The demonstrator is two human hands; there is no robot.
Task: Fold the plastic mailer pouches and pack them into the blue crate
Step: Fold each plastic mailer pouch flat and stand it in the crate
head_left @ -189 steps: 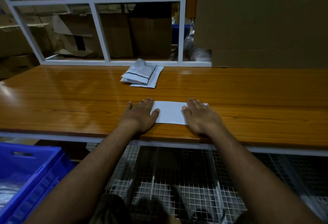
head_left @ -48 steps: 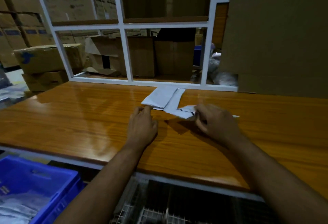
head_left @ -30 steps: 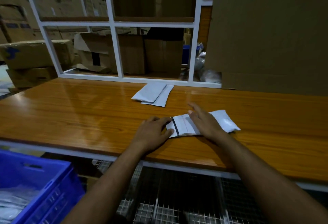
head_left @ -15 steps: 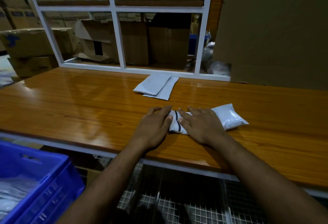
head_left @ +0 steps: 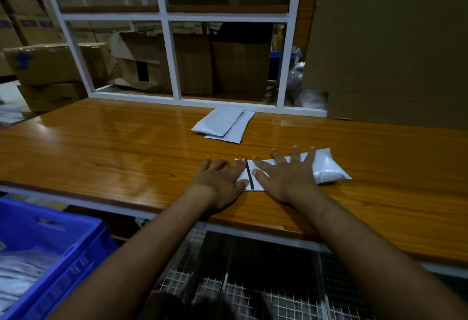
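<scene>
A white plastic mailer pouch (head_left: 326, 167) with a black strip near its left end lies flat on the wooden table (head_left: 114, 152), its right end puffed with air. My left hand (head_left: 220, 180) presses flat on its left end with straight fingers. My right hand (head_left: 286, 175) presses its middle, fingers spread. Two more grey-white pouches (head_left: 222, 124) lie overlapped farther back. The blue crate (head_left: 68, 251) stands low at the left, below the table edge, with folded pouches inside.
A white window frame (head_left: 167, 61) borders the table's far edge, with cardboard boxes behind it. A big brown cardboard sheet (head_left: 390, 41) stands at the back right. A wire-mesh shelf (head_left: 240, 281) runs under the table in front of me.
Since a second ago both hands have flattened on the pouch; my right hand spread its fingers and slid right, pushing air into the pouch's right end.
</scene>
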